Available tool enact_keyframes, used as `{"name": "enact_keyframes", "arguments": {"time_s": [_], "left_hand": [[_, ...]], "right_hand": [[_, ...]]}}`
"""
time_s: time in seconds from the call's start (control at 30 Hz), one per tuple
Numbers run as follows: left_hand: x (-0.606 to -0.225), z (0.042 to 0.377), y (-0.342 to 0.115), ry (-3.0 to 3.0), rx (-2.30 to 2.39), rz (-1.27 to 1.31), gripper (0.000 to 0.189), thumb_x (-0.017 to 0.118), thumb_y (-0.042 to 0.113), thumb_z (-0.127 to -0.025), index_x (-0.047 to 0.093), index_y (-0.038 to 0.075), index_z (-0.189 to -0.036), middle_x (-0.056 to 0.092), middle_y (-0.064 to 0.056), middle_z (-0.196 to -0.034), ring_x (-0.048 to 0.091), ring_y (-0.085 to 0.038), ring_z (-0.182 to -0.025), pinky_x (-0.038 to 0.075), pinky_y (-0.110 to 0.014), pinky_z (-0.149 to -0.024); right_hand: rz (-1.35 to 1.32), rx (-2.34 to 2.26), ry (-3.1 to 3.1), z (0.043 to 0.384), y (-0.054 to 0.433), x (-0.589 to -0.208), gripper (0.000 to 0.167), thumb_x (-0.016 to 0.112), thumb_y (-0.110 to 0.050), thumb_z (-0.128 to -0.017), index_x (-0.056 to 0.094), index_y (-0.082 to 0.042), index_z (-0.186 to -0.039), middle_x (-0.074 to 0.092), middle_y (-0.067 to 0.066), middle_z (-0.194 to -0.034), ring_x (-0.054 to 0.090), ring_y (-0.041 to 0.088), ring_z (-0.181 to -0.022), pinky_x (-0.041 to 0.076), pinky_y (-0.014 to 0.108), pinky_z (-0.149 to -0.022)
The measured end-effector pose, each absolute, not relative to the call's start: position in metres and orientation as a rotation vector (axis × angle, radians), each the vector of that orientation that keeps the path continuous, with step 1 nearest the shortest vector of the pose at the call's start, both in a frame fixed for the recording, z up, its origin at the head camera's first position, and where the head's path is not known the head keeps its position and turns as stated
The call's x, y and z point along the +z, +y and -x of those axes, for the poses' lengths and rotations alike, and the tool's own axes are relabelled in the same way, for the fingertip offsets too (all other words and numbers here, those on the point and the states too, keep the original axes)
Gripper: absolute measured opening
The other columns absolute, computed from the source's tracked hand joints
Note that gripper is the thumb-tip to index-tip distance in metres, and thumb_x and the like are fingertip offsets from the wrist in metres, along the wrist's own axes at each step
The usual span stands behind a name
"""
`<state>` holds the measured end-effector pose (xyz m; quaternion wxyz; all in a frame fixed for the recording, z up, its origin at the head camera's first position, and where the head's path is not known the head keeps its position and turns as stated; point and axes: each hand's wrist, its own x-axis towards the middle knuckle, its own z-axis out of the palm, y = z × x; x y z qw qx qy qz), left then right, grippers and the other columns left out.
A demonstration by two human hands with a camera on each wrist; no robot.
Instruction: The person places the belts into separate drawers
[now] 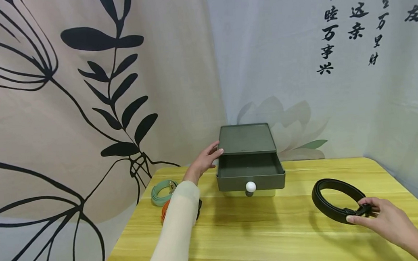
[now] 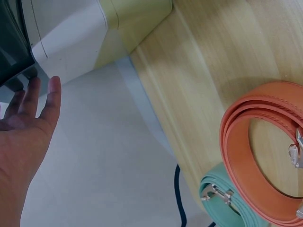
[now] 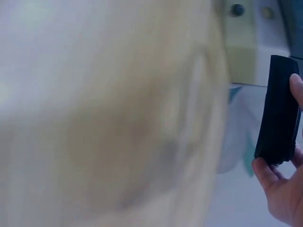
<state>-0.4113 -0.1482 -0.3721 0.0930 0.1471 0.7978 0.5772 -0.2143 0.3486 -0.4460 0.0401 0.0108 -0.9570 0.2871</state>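
Note:
A rolled black belt point(image 1: 322, 204) is pinched at its buckle end by my right hand point(image 1: 391, 219), held above the table on the right. The right wrist view shows the belt point(image 3: 278, 111) edge-on between thumb and fingers. My left hand point(image 1: 205, 160) touches the left side of a dark grey-green drawer box point(image 1: 247, 139), its fingers fairly straight in the left wrist view. The box's drawer point(image 1: 232, 184) is pulled out towards me, with a round white knob point(image 1: 250, 187) on its front. No item shows inside the drawer.
Left of the box, a rolled mint-green belt point(image 1: 157, 195) and a rolled orange belt point(image 2: 236, 137) lie on the wooden table point(image 1: 246, 241). My left sleeve partly covers the orange one in the head view, with something dark beside it. A printed curtain point(image 1: 179, 68) hangs behind.

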Motion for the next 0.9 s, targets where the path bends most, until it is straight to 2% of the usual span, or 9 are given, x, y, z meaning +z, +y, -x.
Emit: {"name": "enact_keyframes", "arguments": {"time_s": [0.23,0.47,0.7,0.9], "left_hand": [[-0.373,0.412,-0.148,2.368,1.719,-0.446,0.065,0.055,0.043,-0.101,0.027,0.028,-0.158,0.021,-0.007,-0.163,0.029,-0.029,-0.145,0.033,-0.058,-0.109],[-0.372,0.411,-0.147,2.378,1.709,-0.431,0.065,0.055,0.043,-0.101,0.028,0.028,-0.158,0.022,-0.006,-0.163,0.03,-0.028,-0.145,0.036,-0.055,-0.108],[-0.37,0.411,-0.147,2.357,1.732,-0.411,0.064,0.056,0.043,-0.101,0.029,0.029,-0.158,0.022,-0.006,-0.163,0.031,-0.028,-0.145,0.034,-0.056,-0.109],[-0.371,0.413,-0.146,2.353,1.731,-0.404,0.063,0.056,0.043,-0.101,0.029,0.03,-0.158,0.023,-0.006,-0.163,0.03,-0.028,-0.145,0.033,-0.057,-0.11]], "right_hand": [[-0.118,0.888,-2.855,0.224,0.331,-0.402,0.066,0.077,-0.051,-0.083,0.061,0.001,-0.121,0.061,0.033,-0.119,0.06,0.05,-0.107,0.051,0.053,-0.072],[-0.18,0.916,-2.815,0.236,0.306,-0.361,0.062,0.078,-0.051,-0.082,0.061,-0.003,-0.119,0.063,0.026,-0.118,0.06,0.047,-0.109,0.051,0.048,-0.075],[-0.266,0.928,-2.838,0.247,0.274,-0.325,0.065,0.077,-0.055,-0.081,0.059,-0.006,-0.121,0.069,0.015,-0.107,0.065,0.034,-0.099,0.048,0.036,-0.067],[-0.391,0.973,-2.871,0.258,0.24,-0.311,0.065,0.078,-0.056,-0.08,0.059,-0.006,-0.119,0.069,0.011,-0.107,0.066,0.028,-0.098,0.051,0.038,-0.071]]}}
